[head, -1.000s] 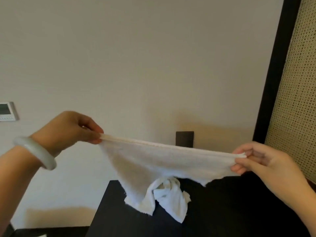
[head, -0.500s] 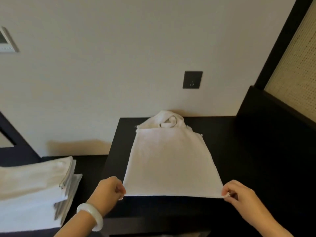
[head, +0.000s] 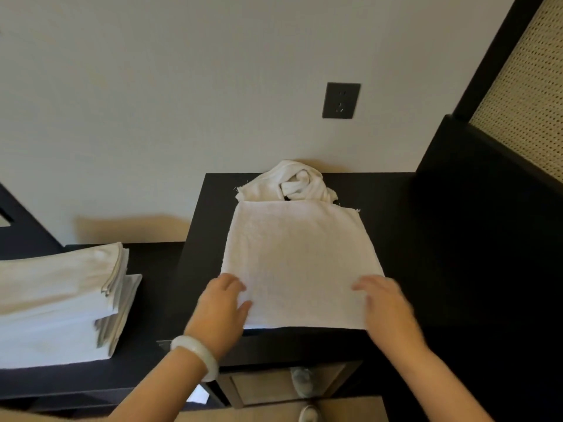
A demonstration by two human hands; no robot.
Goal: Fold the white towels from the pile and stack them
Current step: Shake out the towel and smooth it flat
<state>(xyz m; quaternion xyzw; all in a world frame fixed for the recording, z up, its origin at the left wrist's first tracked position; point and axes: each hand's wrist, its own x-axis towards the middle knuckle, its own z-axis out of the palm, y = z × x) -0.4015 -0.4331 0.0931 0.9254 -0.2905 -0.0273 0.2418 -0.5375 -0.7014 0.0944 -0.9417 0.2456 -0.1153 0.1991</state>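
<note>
Flat towel: one white towel (head: 300,263) lies spread on the black table (head: 396,239), its near edge at the table's front; its far edge runs up against the pile
Left hand: left hand (head: 222,306) is down flat on the near left corner, fingers straight, pressing; that corner is hidden beneath it; one pale bracelet (head: 198,353) on the wrist
Right hand: right hand (head: 385,306) lies on the near right corner, fingers extended, gripping nothing; it's smeared with blur, so single fingers are hard to pick out
Pile: one crumpled white pile (head: 292,182) at the table's back, against the wall; twisted together, so the number of towels in it can't be told
Stack: one stack of folded towels (head: 58,300) on the lower black surface to the left; cut off by the frame edge; layers too many and too close to count
Under the table: a brownish recess holds a pale blurred shape; what it is can't be made out
Wall: one dark socket plate (head: 341,100); a woven panel (head: 524,86) at far right, cut off
</note>
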